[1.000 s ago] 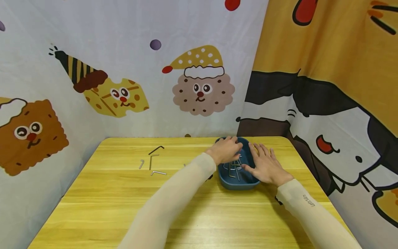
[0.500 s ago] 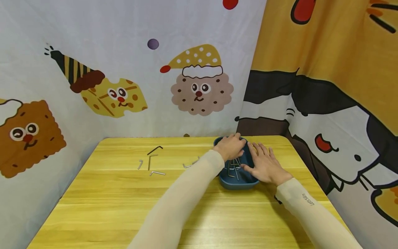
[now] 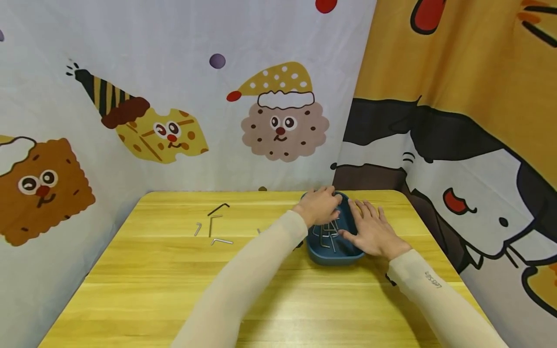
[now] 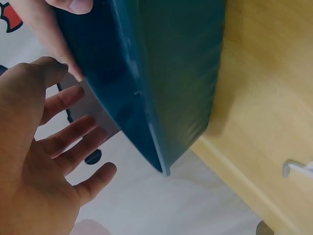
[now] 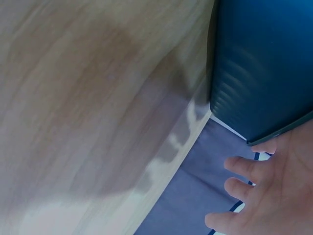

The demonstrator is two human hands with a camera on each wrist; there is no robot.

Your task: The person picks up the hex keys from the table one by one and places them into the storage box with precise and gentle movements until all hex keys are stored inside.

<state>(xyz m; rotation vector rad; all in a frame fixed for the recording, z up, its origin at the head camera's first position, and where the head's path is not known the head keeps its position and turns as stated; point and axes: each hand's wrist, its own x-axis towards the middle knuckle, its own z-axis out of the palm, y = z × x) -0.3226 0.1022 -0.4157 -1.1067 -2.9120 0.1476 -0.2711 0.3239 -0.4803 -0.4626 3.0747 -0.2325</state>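
Note:
Toward the right of the table, in the head view, stands a blue plastic bin with several Allen keys lying inside. My left hand is over the bin's far left part; in the left wrist view its fingers are spread and loosely bent, with nothing between them and the thumb. My right hand rests at the bin's right rim, fingers stretched forward and the thumb reaching over the inside. In the right wrist view the bin's outer wall stands beside that palm. My left hand hides part of the bin's interior.
Left on the wooden table lie a black Allen key, a bronze one and two silver ones, one short and one longer. Another Allen key shows partly behind my left sleeve. A printed curtain hangs behind.
My left hand has shifted slightly right and forward over the bin since a second ago. The right hand and the loose Allen keys stay where they were.

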